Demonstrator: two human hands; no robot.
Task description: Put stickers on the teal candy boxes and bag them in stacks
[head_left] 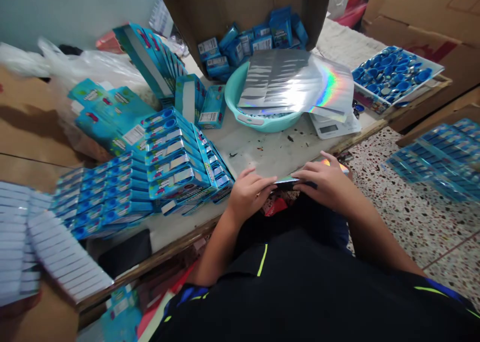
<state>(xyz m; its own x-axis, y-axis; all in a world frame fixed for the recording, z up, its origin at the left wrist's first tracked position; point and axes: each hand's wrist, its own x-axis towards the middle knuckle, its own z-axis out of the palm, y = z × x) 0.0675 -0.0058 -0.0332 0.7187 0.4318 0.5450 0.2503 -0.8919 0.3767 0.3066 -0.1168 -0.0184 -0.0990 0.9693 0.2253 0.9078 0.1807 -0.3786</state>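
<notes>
At the table's front edge, my left hand pinches the left end of a thin shiny holographic sheet, seen nearly edge-on. My right hand grips the same sheet further right, where a rainbow glint shows beside the fingers. Beyond my hands, a stack of silvery holographic sheets lies across a turquoise basin. A white digital scale sits partly under that stack. To the left of my left hand stand rows of blue printed boxes.
An upright cardboard box at the back holds small blue packs. A white tray of blue caps stands at right. Flattened blue cartons, a dark phone-like slab and white stacked pieces lie left. More wrapped boxes are at far right.
</notes>
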